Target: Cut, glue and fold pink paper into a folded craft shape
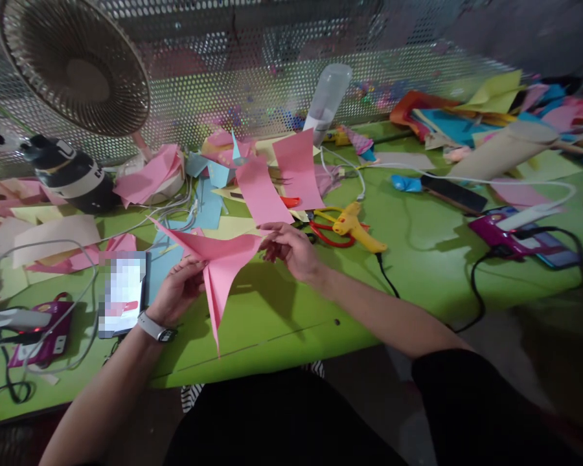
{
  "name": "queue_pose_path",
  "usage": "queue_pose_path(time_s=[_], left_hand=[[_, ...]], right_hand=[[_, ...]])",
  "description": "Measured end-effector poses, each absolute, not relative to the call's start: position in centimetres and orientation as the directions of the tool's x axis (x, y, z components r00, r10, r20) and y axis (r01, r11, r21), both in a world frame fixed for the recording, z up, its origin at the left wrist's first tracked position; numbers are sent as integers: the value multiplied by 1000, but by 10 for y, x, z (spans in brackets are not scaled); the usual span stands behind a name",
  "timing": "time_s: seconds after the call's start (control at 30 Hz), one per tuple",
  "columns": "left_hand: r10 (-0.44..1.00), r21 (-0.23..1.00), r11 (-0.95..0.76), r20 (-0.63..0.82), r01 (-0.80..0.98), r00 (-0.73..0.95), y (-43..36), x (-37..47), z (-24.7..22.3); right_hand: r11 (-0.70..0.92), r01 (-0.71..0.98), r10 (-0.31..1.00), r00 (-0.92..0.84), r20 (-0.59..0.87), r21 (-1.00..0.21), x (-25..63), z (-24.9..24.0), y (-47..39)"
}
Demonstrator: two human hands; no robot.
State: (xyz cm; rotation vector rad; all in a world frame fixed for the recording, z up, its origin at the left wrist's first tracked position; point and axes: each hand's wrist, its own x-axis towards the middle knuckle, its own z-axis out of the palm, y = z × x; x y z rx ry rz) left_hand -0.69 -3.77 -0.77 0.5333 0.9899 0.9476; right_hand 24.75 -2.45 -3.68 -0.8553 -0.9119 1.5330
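Between the two hands, the pink fold (pixel 221 262) hangs point-down, left hand (pixel 177 291) pinching its lower edge, right hand (pixel 291 249) pinching its upper corner.

Left hand (pixel 177 291), right hand (pixel 291 249) pinching (fingers curled).

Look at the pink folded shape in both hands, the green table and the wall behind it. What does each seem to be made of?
Pink folded shape: thin matt paper, judging by its sharp creases and points.
Green table: a smooth, faintly glossy top, perhaps painted or laminated board; it shows soft reflections.
Wall: looks like perforated sheet metal, with rows of round holes and a grey sheen.
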Motion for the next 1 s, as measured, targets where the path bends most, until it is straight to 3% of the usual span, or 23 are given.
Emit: queue_pose_path(time_s=[0.1, 0.2, 0.37, 0.47, 0.63, 0.9, 1.0], left_hand=[[847, 739, 531, -478, -414, 234, -38, -7, -5], [831, 734, 556, -485, -390, 272, -37, -7, -4], [809, 748, 583, -494, -318, 320, -39, -4, -5], [877, 838, 467, -398, -283, 268, -43, -2, -7], [982, 967, 114, -74, -226, 176, -51, -6, -9], [922, 967, -240, 200, 85, 331, -48, -15, -7], [940, 963, -241, 200, 123, 277, -47, -14, -4]], right_hand=[[126, -279, 984, -91, 156, -952, 250, -34, -28], [320, -75, 928, -176, 329, -944, 253, -33, -29], [503, 61, 811, -377, 447, -862, 253, -36, -27], [528, 30, 790, -382, 478, -849, 252, -36, -29], [466, -21, 847, -278, 453, -884, 250, -32, -34], [436, -38, 855, -295, 427, -899, 249, -27, -34], [429, -58, 855, -297, 426, -901, 248, -29, -33]])
